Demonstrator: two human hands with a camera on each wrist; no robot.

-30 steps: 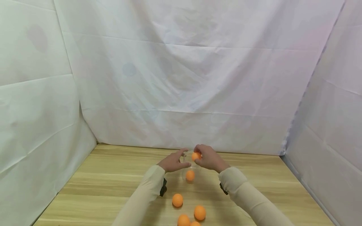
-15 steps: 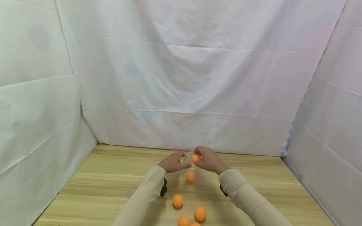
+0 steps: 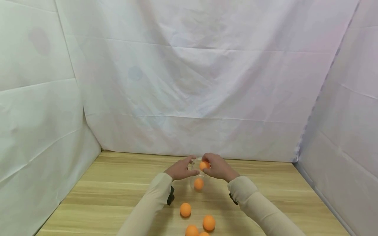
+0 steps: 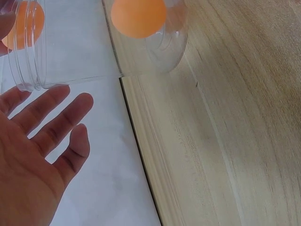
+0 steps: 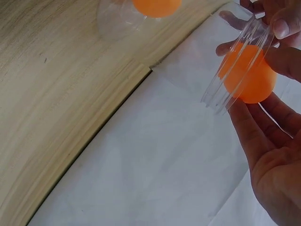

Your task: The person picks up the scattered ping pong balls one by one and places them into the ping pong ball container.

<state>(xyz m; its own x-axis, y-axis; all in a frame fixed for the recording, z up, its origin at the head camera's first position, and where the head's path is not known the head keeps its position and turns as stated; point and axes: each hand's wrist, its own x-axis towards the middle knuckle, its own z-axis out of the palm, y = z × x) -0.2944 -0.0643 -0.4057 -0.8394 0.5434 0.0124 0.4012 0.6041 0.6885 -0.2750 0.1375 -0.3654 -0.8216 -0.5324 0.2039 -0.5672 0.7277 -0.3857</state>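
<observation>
Your right hand (image 3: 218, 167) pinches an orange ball (image 3: 204, 165) between thumb and fingertips (image 5: 286, 28), right at the rim of the clear plastic jar (image 3: 198, 177). In the right wrist view the ball (image 5: 248, 73) sits at the jar's mouth (image 5: 235, 66), seen partly through the ribbed clear wall.

The jar stands upright on the wooden table (image 3: 103, 193), mid-table, between your two hands. A second orange ball (image 3: 199, 183) lies at the jar's bottom, also visible in the left wrist view (image 4: 138, 18).

Your left hand (image 3: 180, 169) is just left of the jar. The left wrist view shows its fingers (image 4: 51, 117) straight and spread, holding nothing, just beside the jar wall (image 4: 28, 56); whether they touch it, cannot tell.

Loose orange balls lie nearer to you on the table: one (image 3: 185, 209) left of centre, one (image 3: 208, 222) to its right, two more (image 3: 192, 230) at the near edge of the head view. White sheeting (image 3: 189, 82) closes off the far side and both flanks.
</observation>
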